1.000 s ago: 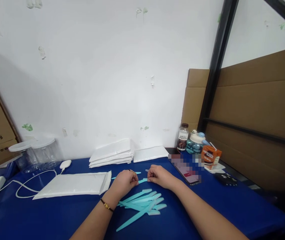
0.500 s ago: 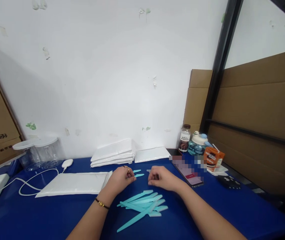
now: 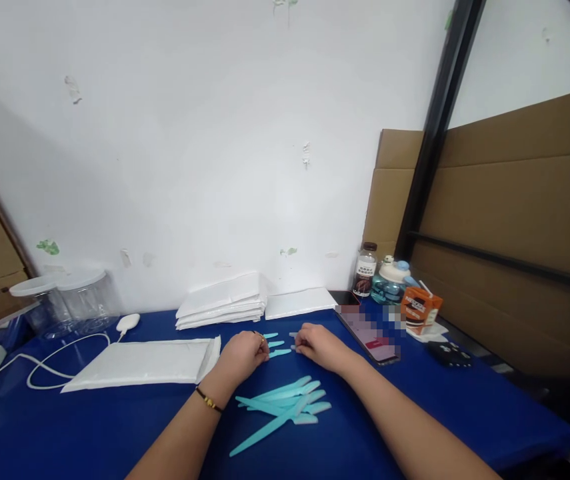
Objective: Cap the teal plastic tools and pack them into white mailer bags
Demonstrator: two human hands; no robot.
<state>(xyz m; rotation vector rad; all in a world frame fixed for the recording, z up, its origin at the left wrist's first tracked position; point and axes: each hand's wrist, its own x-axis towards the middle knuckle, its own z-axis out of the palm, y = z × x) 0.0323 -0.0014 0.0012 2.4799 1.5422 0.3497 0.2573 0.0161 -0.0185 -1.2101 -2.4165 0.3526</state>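
Resting in a loose fan on the blue tabletop (image 3: 115, 427), a heap of turquoise eyebrow razors (image 3: 289, 403) is laid out nearest the viewer, between the two forearms. Beyond it, three more razors (image 3: 281, 353) are set side by side in a row, their left ends hidden by the left hand (image 3: 245, 353). That hand's fingers are curled, with the tips brought to the nearest razor of the row; whether it is gripped or only touched cannot be told. The right hand (image 3: 319, 347) is held opposite, its fingers bent inward and the thumb drawn close to them. Two small pale pieces (image 3: 293, 335) are seen at its fingertips, but whether either is pinched cannot be told. To the left of the left hand, a white padded mailer (image 3: 137, 363) is laid flat, and a stack of similar mailers (image 3: 222, 303) is placed against the wall. Beyond the right hand, a smartphone (image 3: 372, 337) is laid face up, its screen partly blurred.
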